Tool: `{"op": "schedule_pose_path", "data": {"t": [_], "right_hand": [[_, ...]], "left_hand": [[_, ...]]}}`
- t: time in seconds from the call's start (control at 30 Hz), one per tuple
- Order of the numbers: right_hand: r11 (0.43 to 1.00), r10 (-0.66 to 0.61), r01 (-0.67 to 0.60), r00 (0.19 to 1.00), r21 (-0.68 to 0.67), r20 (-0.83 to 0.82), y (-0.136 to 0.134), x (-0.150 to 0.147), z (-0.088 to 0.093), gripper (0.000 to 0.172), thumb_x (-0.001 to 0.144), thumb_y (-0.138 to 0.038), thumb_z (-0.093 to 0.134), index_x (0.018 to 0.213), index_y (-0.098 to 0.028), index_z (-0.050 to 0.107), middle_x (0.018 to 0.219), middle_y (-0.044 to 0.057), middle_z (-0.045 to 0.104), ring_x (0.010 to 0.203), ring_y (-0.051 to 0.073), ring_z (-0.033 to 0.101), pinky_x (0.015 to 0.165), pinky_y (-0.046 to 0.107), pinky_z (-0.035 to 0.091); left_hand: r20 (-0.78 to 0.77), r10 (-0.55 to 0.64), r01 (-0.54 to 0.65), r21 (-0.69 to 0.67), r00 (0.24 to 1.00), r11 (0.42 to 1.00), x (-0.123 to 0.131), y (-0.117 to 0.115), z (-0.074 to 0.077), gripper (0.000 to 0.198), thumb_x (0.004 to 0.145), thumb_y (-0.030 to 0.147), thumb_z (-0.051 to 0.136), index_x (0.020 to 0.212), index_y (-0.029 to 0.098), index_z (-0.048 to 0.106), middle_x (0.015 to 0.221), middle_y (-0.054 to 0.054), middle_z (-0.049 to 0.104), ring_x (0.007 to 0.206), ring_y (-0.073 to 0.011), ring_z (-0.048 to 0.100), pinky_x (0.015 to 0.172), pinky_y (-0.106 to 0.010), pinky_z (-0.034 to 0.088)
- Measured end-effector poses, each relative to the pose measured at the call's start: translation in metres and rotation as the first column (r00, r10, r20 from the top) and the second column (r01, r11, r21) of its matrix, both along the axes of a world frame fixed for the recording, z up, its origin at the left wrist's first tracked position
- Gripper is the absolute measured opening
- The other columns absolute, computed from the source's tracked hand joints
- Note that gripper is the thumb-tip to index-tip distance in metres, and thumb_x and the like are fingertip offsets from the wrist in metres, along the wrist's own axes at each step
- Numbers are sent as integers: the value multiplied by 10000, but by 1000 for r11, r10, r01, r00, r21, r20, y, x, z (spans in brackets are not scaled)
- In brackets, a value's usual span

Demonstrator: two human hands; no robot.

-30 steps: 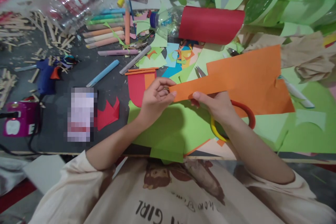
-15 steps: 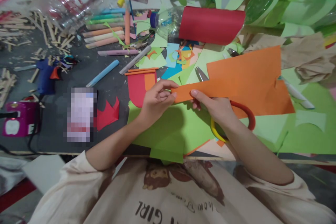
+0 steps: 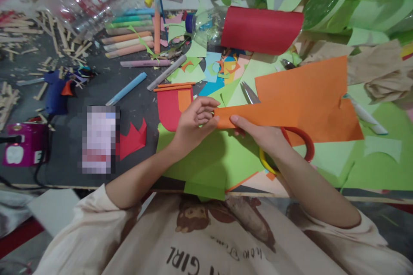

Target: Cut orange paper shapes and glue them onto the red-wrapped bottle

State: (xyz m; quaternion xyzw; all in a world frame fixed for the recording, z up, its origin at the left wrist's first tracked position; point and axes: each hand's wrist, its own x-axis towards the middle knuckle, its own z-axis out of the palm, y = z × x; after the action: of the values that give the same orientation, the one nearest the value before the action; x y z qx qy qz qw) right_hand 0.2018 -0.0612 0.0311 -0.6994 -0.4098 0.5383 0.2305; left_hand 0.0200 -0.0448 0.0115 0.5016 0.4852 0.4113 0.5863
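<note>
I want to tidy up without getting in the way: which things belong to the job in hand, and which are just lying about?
In the job:
orange paper, in left hand and right hand
probably scissors

Seemingly lying about:
glue gun
markers
red-wrapped bottle
brown paper

dark tabletop (image 3: 137,103) with pale edge (image 3: 371,199), grey floor (image 3: 398,232) below, red bar (image 3: 19,237) lower left

Access — front side
Low passage lies over the green sheet (image 3: 200,159), between left forearm (image 3: 145,170) and right forearm (image 3: 319,184); scissors (image 3: 309,146) obstruct beneath the latter, orange paper (image 3: 309,99) and red-wrapped bottle (image 3: 263,30) block the rear.
</note>
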Motion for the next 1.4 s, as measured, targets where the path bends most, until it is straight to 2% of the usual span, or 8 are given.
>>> {"op": "schedule_pose_path", "data": {"t": [0.17, 0.5, 0.83, 1.0, 1.1, 1.2, 1.3, 1.4], "right_hand": [[998, 36, -37, 999, -58, -16, 2, -1, 3, 497, 650, -638, 779, 450, -232, 573, 513, 12, 596, 569, 171, 561, 644, 354, 456], [997, 10, -11, 1000, -75, -11, 0, 2, -2, 555, 606, -750, 746, 483, -224, 616, 553, 23, 643, 579, 173, 585, 606, 349, 436], [998, 7, -9, 1000, -66, -30, 1, 1, 0, 541, 625, -719, 750, 468, -222, 608, 561, 33, 642, 589, 176, 590, 628, 348, 455], [992, 75, -76, 997, -105, -16, 3, 0, 1, 521, 634, -673, 762, 451, -224, 571, 512, 12, 598, 555, 163, 554, 602, 335, 422], [994, 45, -49, 998, -98, -39, 2, 2, -1, 520, 649, -695, 743, 491, -225, 587, 530, 1, 596, 570, 156, 562, 648, 332, 448], [999, -18, 14, 997, -42, -75, 0, 4, -4, 550, 623, -748, 734, 520, -224, 603, 559, 5, 618, 583, 158, 574, 677, 338, 465], [999, -17, 13, 995, -38, -95, -1, 5, -5, 555, 625, -754, 731, 516, -225, 603, 556, 4, 621, 584, 161, 576, 692, 344, 475], [999, 4, -7, 997, -41, -83, -1, 4, -3, 548, 629, -754, 728, 516, -233, 604, 549, -2, 609, 578, 158, 569, 698, 345, 476]], "left_hand": [[-11, -23, 21, -112, 1000, 994, 0, -1, 3, 320, 666, 299, 768, 912, 210, 584, 553, 92, 487, 457, -42, 415, 469, -162, 361], [-4, -3, 2, -134, 1000, 991, 1, 0, 8, 256, 661, 276, 724, 861, 192, 588, 550, 81, 483, 465, -41, 408, 460, -152, 329], [-25, 4, -8, -143, 1000, 990, 1, 0, 8, 262, 667, 266, 724, 888, 201, 600, 548, 83, 489, 459, -44, 411, 467, -167, 338], [-15, 26, -28, -129, 1000, 991, 1, -2, 5, 306, 694, 264, 733, 942, 212, 562, 550, 96, 507, 448, -43, 439, 468, -162, 357], [14, 53, -52, -65, 998, 997, -1, -3, 2, 370, 700, 276, 745, 975, 231, 501, 633, 82, 588, 521, -65, 557, 534, -171, 452], [7, 50, -51, 107, 999, 993, -4, -1, -3, 308, 729, 293, 746, 927, 226, 520, 836, 15, 672, 695, -97, 652, 635, -201, 529], [-67, -46, 63, 279, 997, 958, -6, 1, -5, 181, 807, 346, 713, 805, 202, 603, 876, -29, 664, 781, -120, 647, 639, -207, 526], [-118, -99, 130, 302, 988, 944, -7, 2, -6, 234, 859, 414, 684, 787, 193, 659, 834, -41, 665, 783, -132, 635, 654, -226, 517]]}}
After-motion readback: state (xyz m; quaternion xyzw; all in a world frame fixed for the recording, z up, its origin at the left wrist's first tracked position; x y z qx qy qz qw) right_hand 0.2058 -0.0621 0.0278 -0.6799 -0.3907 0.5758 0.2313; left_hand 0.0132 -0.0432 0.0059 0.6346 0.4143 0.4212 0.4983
